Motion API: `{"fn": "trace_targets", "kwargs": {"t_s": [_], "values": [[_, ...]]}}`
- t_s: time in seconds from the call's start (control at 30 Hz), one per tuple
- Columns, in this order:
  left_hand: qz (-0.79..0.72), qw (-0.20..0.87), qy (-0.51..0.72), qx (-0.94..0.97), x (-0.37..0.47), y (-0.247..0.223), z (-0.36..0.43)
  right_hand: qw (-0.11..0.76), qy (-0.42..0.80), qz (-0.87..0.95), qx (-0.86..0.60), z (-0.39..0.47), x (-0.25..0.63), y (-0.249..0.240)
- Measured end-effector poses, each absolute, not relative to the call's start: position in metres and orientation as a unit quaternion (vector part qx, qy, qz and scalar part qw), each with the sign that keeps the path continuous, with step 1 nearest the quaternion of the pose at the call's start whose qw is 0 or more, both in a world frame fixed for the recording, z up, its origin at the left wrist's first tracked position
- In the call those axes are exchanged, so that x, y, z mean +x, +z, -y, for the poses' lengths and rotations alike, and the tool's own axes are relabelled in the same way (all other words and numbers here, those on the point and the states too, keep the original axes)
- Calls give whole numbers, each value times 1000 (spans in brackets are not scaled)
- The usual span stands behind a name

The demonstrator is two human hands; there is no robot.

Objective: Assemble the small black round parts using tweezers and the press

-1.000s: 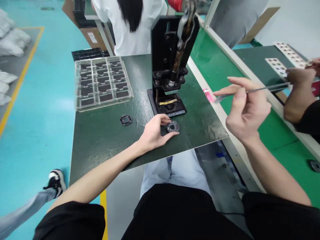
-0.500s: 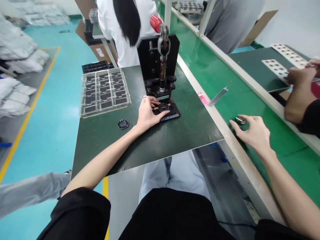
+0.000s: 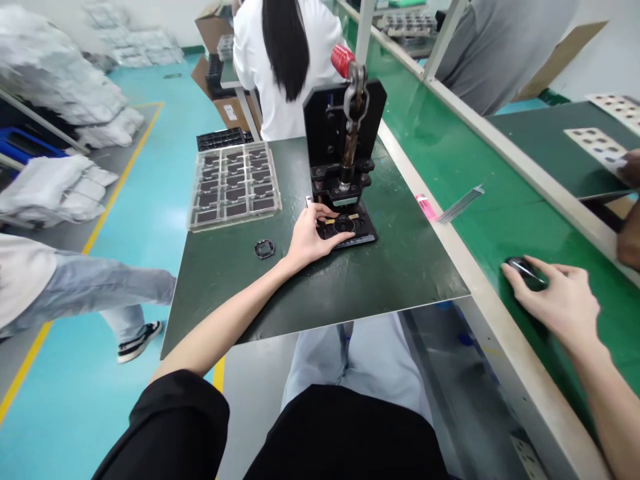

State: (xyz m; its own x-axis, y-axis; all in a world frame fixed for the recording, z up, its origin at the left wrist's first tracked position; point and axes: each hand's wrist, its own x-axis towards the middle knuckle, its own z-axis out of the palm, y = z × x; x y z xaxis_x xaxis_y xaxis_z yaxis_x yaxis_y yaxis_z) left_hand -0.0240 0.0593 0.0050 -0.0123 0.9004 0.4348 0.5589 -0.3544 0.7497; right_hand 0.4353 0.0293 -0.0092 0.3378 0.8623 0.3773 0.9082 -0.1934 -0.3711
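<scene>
Bench with hand press, seen from the head of the person at work. The left hand (image 3: 311, 239) reaches over the near edge of the table (image 3: 395, 273) to the foot of the press (image 3: 345, 127); it is partly open, thumb and fingers curved about the left side of a black disc (image 3: 344, 225). Whether the fingers grip the disc or merely rest beside it cannot be told. The disc lies on the press base, under the raised ram, with a yellow strip (image 3: 356, 217) at its far side. The red handle (image 3: 343, 61) stands above.

The right hand (image 3: 563, 300), beyond the table's near right corner, is closed to a pinch with a glossy black part (image 3: 528, 273) between thumb and fingers, at the green belt (image 3: 490, 233); contact between part and belt is unclear.

A clear tray (image 3: 235, 187) of dark pieces, set in rows, occupies the table's far left corner. A black ring (image 3: 265, 249) lies alone between the tray and the near edge. Along the table's right edge runs a white rail (image 3: 459, 257), bearing a pink label (image 3: 425, 207); a slim grey tool (image 3: 463, 203) extends from beside the label over the belt.
</scene>
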Motion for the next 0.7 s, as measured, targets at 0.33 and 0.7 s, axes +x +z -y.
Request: {"fn": "trace_targets", "kwargs": {"t_s": [0.33, 0.7], "values": [[-486, 47, 460, 741, -40, 7, -15, 296, 47, 594, -747, -16, 376, 39], [-352, 126, 296, 879, -29, 8, 16, 284, 110, 884, -354, -8, 210, 27]]}}
